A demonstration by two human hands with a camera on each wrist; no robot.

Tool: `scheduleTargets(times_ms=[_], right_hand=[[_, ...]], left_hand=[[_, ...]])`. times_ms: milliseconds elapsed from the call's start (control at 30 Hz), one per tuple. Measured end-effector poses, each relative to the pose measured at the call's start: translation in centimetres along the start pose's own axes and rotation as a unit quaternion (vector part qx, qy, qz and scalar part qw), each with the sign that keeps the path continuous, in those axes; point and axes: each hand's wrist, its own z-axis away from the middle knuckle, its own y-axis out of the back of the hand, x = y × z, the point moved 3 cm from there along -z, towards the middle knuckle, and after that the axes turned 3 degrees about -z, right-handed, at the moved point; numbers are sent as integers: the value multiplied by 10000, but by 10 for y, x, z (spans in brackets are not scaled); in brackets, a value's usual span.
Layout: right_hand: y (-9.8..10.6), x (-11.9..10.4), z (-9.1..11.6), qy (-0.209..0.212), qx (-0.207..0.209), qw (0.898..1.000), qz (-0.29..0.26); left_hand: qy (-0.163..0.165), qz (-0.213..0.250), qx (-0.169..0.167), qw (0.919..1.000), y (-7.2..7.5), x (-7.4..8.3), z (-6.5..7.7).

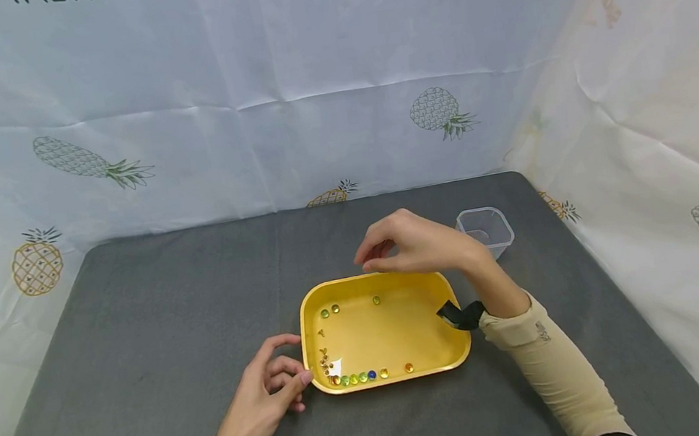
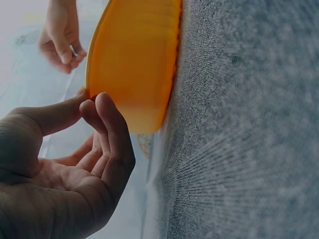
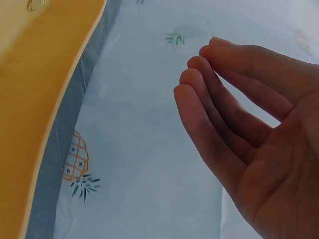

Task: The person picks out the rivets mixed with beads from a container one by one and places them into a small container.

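A shallow yellow tray (image 1: 397, 336) lies on the grey table, with several glass marbles (image 1: 354, 379) along its near side and small brass-coloured screws (image 1: 324, 359) at its left end. My left hand (image 1: 260, 396) holds the tray's left end, thumb at the rim and fingers against the outer wall. Over the far rim hovers my right hand (image 1: 414, 243), thumb and fingertips drawn together. Between them a small shiny thing (image 2: 74, 50) shows in the left wrist view; I cannot tell its kind. The right wrist view shows the bunched fingers (image 3: 199, 114) beside the tray.
A clear plastic container (image 1: 487, 226) stands behind the tray on the right, partly behind my right forearm. A black strap (image 1: 461, 315) hangs from the right wrist over the tray's right end. White pineapple-print cloth (image 1: 275, 147) rises behind the table and at its sides.
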Motion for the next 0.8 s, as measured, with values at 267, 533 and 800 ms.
scheduleTargets(times_ms=[267, 533, 800], right_hand=[[-18, -4, -19, 39, -387, 9992, -41], [-37, -7, -32, 155, -858, 9957, -323], [-66, -1, -47, 294, -1663, 9836, -627]], left_hand=[[36, 7, -18, 10000, 1, 0, 0], [40, 12, -25, 10000, 1, 0, 0], [-6, -33, -43, 10000, 1, 0, 0]])
